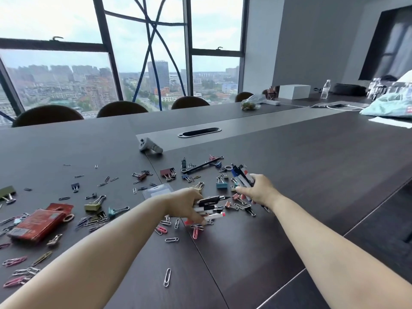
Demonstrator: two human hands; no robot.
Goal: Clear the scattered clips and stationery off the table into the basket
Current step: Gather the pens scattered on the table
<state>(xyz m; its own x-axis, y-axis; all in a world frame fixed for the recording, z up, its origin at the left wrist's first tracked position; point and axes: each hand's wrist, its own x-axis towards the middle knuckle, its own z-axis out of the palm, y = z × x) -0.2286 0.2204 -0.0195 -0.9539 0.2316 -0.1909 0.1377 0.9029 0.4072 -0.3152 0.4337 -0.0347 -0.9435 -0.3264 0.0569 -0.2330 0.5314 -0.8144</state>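
Note:
My left hand [188, 204] grips a bundle of pens [211, 208] lying sideways, low over the dark table [301, 175]. My right hand [256, 188] holds a bunch of markers [242, 175] with blue and red caps, pointing up and away. Around both hands lie scattered binder clips [221, 183] and paper clips [167, 277]. A long black pen [201, 167] lies beyond the hands among the clips. A red box [38, 223] sits at the left with more clips around it. No basket is in view.
A grey controller [149, 147] lies near the table's centre strip with its cable slot [199, 132]. A clear badge holder [157, 191] lies by my left wrist. Chairs [122, 109] line the far side. Bags, a bottle [325, 89] and a white box [294, 91] stand at the far right.

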